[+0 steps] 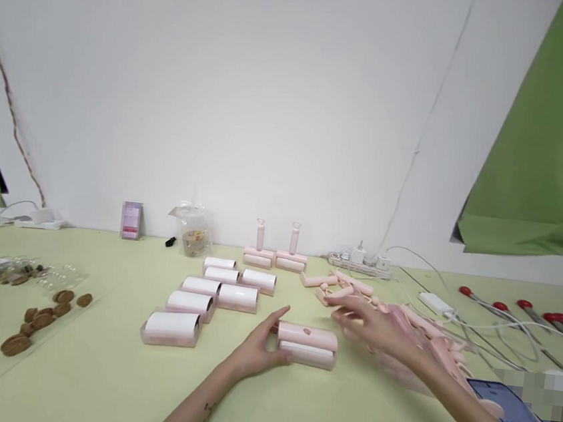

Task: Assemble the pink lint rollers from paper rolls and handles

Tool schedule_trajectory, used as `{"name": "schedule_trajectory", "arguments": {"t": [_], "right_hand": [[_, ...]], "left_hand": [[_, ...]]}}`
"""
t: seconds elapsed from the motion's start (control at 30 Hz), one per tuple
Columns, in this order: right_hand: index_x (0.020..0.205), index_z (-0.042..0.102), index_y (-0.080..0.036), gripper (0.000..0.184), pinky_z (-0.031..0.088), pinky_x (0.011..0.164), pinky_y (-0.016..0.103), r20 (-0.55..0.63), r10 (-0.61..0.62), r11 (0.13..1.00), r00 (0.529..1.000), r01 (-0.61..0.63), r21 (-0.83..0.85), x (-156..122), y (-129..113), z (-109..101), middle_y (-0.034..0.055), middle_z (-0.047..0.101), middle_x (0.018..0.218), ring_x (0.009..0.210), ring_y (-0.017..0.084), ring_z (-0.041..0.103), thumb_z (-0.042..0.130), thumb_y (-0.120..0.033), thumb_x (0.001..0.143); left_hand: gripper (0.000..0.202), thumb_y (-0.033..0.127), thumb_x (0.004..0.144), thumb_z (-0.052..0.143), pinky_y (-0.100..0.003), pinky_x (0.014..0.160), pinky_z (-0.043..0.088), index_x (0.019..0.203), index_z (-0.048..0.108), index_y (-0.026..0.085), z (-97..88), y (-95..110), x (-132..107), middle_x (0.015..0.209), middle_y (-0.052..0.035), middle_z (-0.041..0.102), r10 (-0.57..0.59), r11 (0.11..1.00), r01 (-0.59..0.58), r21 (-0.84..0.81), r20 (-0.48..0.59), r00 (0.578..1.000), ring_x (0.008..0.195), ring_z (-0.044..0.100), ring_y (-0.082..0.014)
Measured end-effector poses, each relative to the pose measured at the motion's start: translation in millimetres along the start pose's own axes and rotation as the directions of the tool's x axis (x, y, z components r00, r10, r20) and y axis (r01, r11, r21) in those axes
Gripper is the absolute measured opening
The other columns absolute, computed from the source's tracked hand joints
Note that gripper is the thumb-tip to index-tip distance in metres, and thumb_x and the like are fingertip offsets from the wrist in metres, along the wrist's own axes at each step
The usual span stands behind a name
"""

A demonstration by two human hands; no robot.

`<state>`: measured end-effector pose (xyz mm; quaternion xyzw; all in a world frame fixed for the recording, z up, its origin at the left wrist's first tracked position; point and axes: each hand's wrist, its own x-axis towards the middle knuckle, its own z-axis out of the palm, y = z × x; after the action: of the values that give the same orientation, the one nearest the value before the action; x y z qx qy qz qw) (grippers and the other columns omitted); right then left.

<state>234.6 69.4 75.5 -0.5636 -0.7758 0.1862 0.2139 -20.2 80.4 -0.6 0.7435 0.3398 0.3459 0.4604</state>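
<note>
My left hand [258,348] holds the left end of a pink lint roller head [306,346], thumb in front and fingers behind. This head lies on the table, a white roll showing under its pink cover. My right hand [367,324] is just to its right, fingers apart and slightly bent, over the near edge of a pile of pink handle parts [357,283]. I see nothing held in it; whether its fingertips touch a part I cannot tell. Left of my hands stand several white rolls in clear pink trays [172,327], in two uneven columns.
Two lint rollers with upright handles [258,255] stand by the wall. Behind the pile lies a power strip [360,266] with cables. Red-tipped rods [500,306] and a phone [522,414] are on the right. Walnuts [43,317] lie left; a plastic bag [193,232] stands behind.
</note>
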Motion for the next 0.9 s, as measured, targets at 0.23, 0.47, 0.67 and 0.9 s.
{"name": "schedule_trajectory", "arguments": {"t": [0.23, 0.47, 0.67, 0.9], "right_hand": [[0.076, 0.065, -0.018, 0.015, 0.043, 0.06, 0.028, -0.169, 0.208, 0.943, 0.963, -0.244, -0.225, 40.5, 39.6, -21.3, 0.0051, 0.067, 0.08, 0.073, 0.02, 0.059, 0.051, -0.022, 0.072], [0.09, 0.058, -0.016, 0.025, 0.045, 0.068, 0.032, -0.226, 0.258, 0.896, 0.939, -0.32, -0.307, 52.2, 42.7, -25.0, 0.003, 0.061, 0.089, 0.076, 0.014, 0.056, 0.045, -0.036, 0.083], [0.08, 0.063, -0.018, 0.02, 0.041, 0.057, 0.026, -0.14, 0.159, 0.917, 0.977, -0.198, -0.346, 56.4, 37.7, -33.3, 0.0038, 0.065, 0.083, 0.074, 0.017, 0.058, 0.046, -0.028, 0.077], [0.059, 0.064, -0.023, 0.021, 0.039, 0.058, 0.031, 0.058, 0.001, 0.903, 0.998, 0.024, -0.428, -30.8, 28.4, -42.3, 0.0062, 0.06, 0.076, 0.071, 0.023, 0.056, 0.049, -0.034, 0.069]], "left_hand": [[0.06, 0.03, 0.057, 0.071, -0.03, 0.088, 0.035, 0.11, 0.045, 0.022, -1.8, -2.0, 0.0, 0.11, -0.0052, 0.048, -0.031, 0.998, 0.028, 0.051, 0.059, 0.998, 0.103, 0.044, -0.0212], [0.059, 0.03, 0.054, 0.072, -0.029, 0.083, 0.038, 0.106, 0.045, 0.021, -1.1, 1.7, 0.0, 0.105, -0.0045, 0.048, -0.051, 0.995, 0.046, 0.086, 0.058, 0.997, 0.097, 0.046, -0.021], [0.056, 0.03, 0.057, 0.069, -0.029, 0.085, 0.037, 0.106, 0.045, 0.022, -1.3, 1.5, -0.7, 0.106, -0.0038, 0.048, -0.047, 0.992, 0.04, 0.119, 0.053, 0.998, 0.098, 0.045, -0.0204], [0.055, 0.031, 0.058, 0.069, -0.03, 0.085, 0.037, 0.107, 0.045, 0.021, -0.9, -2.4, 1.3, 0.106, -0.0049, 0.048, -0.023, 0.991, 0.017, 0.132, 0.048, 0.999, 0.099, 0.045, -0.0218]]}}
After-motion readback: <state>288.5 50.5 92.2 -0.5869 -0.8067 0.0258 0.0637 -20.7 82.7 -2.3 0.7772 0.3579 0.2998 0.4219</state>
